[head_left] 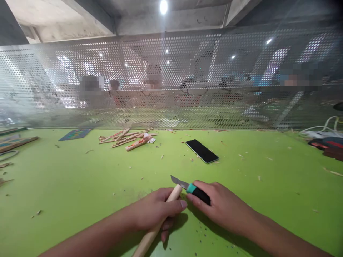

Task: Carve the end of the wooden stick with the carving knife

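Note:
My left hand (160,210) is wrapped round a pale wooden stick (150,237), with the thumb lying across it. The stick slants up from the bottom edge of the view, and its rounded tip pokes out above the fingers. In my right hand (214,200) is a utility knife (198,193) with a black and teal handle. Its bare blade (179,181) points left and lies just behind the stick's tip; whether the two touch I cannot tell. Part of the knife handle is hidden by my right fingers.
Beyond my hands a black phone (202,151) lies on the green table (88,178). Wood scraps (128,137) are piled farther back. Shavings dot the surface. A perforated metal screen (171,82) borders the back edge, with people behind it. White cables (321,126) lie far right.

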`<action>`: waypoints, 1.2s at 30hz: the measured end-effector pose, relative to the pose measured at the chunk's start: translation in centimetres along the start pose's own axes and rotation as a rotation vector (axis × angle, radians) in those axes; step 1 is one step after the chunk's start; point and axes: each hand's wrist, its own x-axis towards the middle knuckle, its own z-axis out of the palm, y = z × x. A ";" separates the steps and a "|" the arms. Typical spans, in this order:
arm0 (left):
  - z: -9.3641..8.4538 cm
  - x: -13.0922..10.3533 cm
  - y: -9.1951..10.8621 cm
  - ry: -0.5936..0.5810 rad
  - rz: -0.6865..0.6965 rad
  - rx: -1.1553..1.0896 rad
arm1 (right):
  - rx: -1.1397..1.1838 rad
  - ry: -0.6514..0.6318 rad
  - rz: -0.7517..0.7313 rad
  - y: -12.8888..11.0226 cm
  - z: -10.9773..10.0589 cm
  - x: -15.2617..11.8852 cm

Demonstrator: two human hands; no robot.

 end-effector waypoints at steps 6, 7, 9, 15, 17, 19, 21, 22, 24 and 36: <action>0.1 0.0 -0.1 0.008 -0.005 -0.007 | 0.005 -0.010 0.008 -0.1 -0.1 -0.1; 0.1 0.0 -0.1 0.006 -0.008 -0.012 | 0.005 -0.011 0.009 -0.1 -0.1 -0.1; 0.0 0.0 -0.1 0.003 -0.005 -0.019 | 0.007 -0.013 0.011 -0.1 -0.1 -0.1; 0.0 -0.1 -0.1 0.010 -0.002 0.008 | 0.007 -0.010 0.008 0.0 -0.1 0.1; 0.0 -0.1 -0.1 0.010 -0.003 0.009 | 0.009 -0.013 0.005 0.0 -0.1 0.1; 0.0 -0.1 -0.1 0.004 -0.016 0.022 | 0.014 -0.018 0.006 0.0 -0.1 0.0; 0.0 -0.2 0.0 0.004 -0.031 0.032 | 0.023 -0.025 0.006 0.0 -0.1 -0.1; 0.0 -0.2 0.0 0.004 -0.034 0.034 | 0.029 -0.027 0.006 0.0 -0.1 -0.1; 0.0 -0.2 0.0 0.002 -0.024 0.029 | 0.036 -0.028 0.005 -0.1 -0.1 0.0; 0.0 -0.2 0.1 -0.003 -0.021 0.038 | 0.050 -0.016 -0.003 -0.1 -0.1 -0.2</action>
